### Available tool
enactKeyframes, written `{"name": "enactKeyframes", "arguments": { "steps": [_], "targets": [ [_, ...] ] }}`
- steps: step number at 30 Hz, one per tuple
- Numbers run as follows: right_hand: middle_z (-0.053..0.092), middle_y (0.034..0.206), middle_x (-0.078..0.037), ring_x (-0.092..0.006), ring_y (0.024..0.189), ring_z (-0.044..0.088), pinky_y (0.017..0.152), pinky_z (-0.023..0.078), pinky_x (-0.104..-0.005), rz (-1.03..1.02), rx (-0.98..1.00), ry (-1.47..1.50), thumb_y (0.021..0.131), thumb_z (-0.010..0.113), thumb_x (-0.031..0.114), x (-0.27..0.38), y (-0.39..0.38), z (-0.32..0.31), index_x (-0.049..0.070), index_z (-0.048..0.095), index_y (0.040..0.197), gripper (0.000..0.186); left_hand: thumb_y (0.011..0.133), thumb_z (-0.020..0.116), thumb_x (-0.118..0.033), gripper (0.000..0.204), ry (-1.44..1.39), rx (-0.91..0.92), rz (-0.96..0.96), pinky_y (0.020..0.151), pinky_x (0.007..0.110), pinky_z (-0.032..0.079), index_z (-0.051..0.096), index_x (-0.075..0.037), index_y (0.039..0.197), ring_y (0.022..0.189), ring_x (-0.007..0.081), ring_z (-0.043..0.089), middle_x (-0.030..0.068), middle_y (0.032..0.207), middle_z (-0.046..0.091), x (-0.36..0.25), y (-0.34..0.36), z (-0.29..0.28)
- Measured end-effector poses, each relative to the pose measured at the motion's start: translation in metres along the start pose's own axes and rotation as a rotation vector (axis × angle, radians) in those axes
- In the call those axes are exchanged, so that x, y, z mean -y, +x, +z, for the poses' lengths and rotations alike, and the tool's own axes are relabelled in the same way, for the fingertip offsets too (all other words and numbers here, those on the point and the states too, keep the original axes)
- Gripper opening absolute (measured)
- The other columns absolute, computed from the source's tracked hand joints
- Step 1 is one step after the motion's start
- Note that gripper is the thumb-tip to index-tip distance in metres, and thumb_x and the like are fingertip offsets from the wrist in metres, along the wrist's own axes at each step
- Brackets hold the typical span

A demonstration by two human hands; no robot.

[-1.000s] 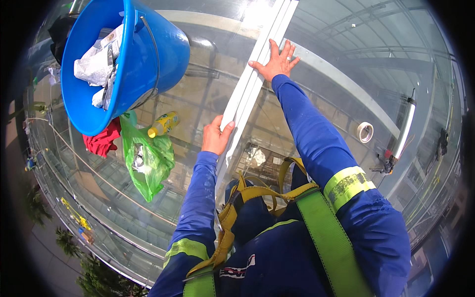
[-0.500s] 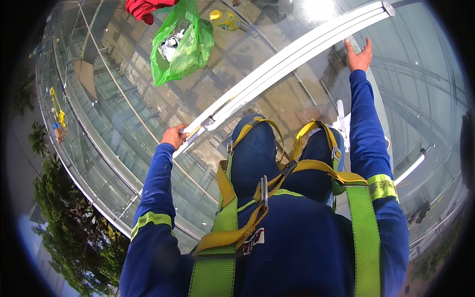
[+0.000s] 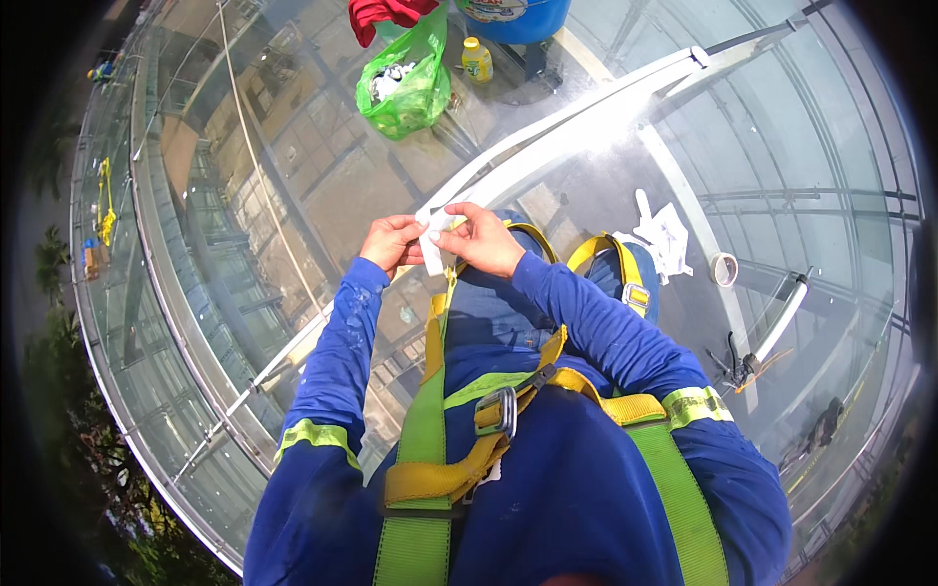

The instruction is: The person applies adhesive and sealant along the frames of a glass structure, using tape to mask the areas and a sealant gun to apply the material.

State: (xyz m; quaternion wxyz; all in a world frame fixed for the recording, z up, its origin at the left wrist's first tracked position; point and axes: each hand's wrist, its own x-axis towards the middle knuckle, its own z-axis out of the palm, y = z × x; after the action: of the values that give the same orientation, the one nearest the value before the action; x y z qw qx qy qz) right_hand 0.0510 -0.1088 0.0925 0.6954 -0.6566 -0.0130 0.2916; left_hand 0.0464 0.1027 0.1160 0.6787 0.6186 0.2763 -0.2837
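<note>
A long white strip [image 3: 586, 122] runs diagonally from the upper right over a glass surface down to my hands. My left hand [image 3: 391, 240] is closed, thumb and fingers pinched on a narrow white piece [image 3: 432, 256] at the strip's near end. From the other side my right hand [image 3: 479, 241] grips that same end with bent fingers; whether the piece is tape or part of the strip I cannot tell. Both hands are just above my blue-clad legs and the yellow-green harness straps [image 3: 420, 410]. Crumpled white paper [image 3: 664, 244] lies right of my legs.
A blue bucket [image 3: 518, 15], red cloth [image 3: 386, 12], green bag [image 3: 410, 112] and yellow bottle [image 3: 477, 61] are at the top. A tape roll [image 3: 724, 270] and caulking gun [image 3: 782, 322] lie at right. A rope [image 3: 249, 137] and curved railing [image 3: 147, 244] run along the left.
My hands were spread along the strip; my right hand has come back toward me, and both now meet pinched at its near end. The view has shifted.
</note>
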Motion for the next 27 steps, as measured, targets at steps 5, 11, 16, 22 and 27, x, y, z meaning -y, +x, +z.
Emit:
{"name": "enactKeyframes", "arguments": {
  "steps": [5, 11, 16, 22, 27],
  "targets": [
    [0.071, 0.096, -0.013, -0.0194, 0.081, 0.071, 0.071, 0.055, -0.0305, 0.120, -0.077, 0.336, 0.090, 0.072, 0.009, 0.014, -0.039, 0.029, -0.005, 0.034, 0.148, 0.071, 0.092, 0.072, -0.017, 0.029, -0.096, 0.009, 0.153, 0.054, 0.028, 0.058, 0.067, 0.002, 0.114, 0.062, 0.0135, 0.068, 0.0073, 0.083, 0.071, 0.015, -0.024, 0.024],
    [0.068, 0.109, -0.016, -0.0199, 0.094, 0.068, 0.078, 0.056, -0.0323, -0.057, -0.070, 0.417, 0.091, 0.069, 0.001, -0.004, -0.059, 0.018, -0.001, 0.023, 0.155, 0.079, 0.090, 0.073, -0.016, 0.026, -0.010, 0.038, 0.252, 0.052, 0.028, 0.052, 0.070, 0.001, 0.109, 0.060, 0.0116, 0.064, 0.0054, 0.080, 0.070, 0.020, -0.019, 0.062],
    [0.070, 0.106, -0.016, -0.0164, 0.085, 0.067, 0.073, 0.053, -0.0289, -0.119, -0.062, 0.150, 0.088, 0.066, -0.006, 0.013, -0.083, 0.022, -0.004, 0.020, 0.155, 0.082, 0.088, 0.078, -0.028, 0.025, 0.020, 0.020, 0.182, 0.055, 0.027, 0.043, 0.074, -0.009, 0.104, 0.069, 0.0104, 0.062, 0.0012, 0.084, 0.072, 0.025, -0.009, 0.053],
    [0.072, 0.092, -0.016, -0.0184, 0.074, 0.069, 0.059, 0.055, -0.0320, -0.055, -0.209, 0.104, 0.093, 0.065, 0.012, 0.018, -0.085, -0.012, -0.007, 0.049, 0.136, 0.049, 0.090, 0.078, -0.032, 0.026, -0.124, 0.151, 0.167, 0.062, 0.031, 0.048, 0.072, -0.013, 0.108, 0.083, 0.0122, 0.059, -0.0029, 0.091, 0.064, 0.022, -0.018, 0.082],
    [0.071, 0.082, -0.015, -0.0192, 0.067, 0.071, 0.055, 0.056, -0.0328, -0.064, -0.204, 0.010, 0.090, 0.065, 0.013, 0.005, -0.073, -0.025, -0.009, 0.061, 0.119, 0.037, 0.090, 0.077, -0.029, 0.030, -0.190, 0.198, 0.163, 0.062, 0.036, 0.052, 0.072, -0.009, 0.113, 0.085, 0.0163, 0.062, 0.0017, 0.096, 0.067, 0.017, -0.019, 0.105]
  ]
}}
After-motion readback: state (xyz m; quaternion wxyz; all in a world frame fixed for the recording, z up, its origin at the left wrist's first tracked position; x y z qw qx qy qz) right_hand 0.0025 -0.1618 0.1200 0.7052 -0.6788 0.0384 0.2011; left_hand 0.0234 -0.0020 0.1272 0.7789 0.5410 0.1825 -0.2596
